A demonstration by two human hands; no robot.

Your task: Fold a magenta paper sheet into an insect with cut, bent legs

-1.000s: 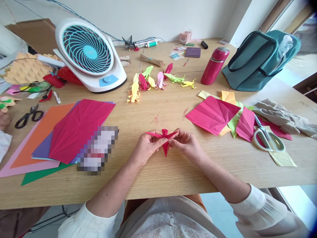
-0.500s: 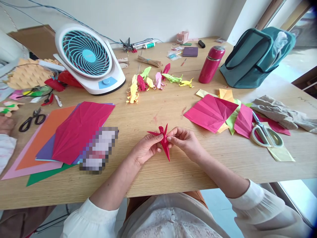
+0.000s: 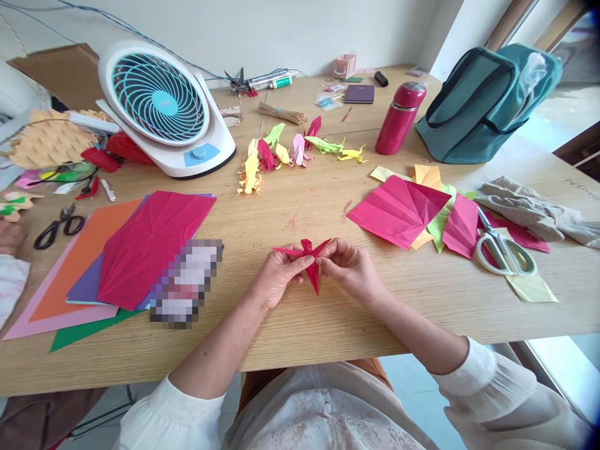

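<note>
Between my hands is a red folded origami figure (image 3: pixel 313 272) with narrow points, one aimed left, one up to the right and one down toward me. My left hand (image 3: pixel 281 270) pinches its middle, thumb on top. On its right side, my right hand (image 3: pixel 349 267) grips the upper right point between thumb and fingers. The fingertips cover part of the folds. Beyond my hands stand several finished origami animals (image 3: pixel 300 149) in yellow, red, green and pink.
Coloured paper sheets (image 3: pixel 150 250) and a pixelated flat object (image 3: pixel 187 284) lie left, near black scissors (image 3: pixel 59 226). Creased red paper (image 3: pixel 398 209) and pale-handled scissors (image 3: pixel 504 247) lie right. Behind are a fan (image 3: pixel 159 106), a red flask (image 3: pixel 400 119) and a teal bag (image 3: pixel 478 106). Someone's hand (image 3: pixel 10 237) shows far left.
The figure's right point has swung from nearly upright outward to the right. Its lower tip has risen slightly. Both hands keep hold of it.
</note>
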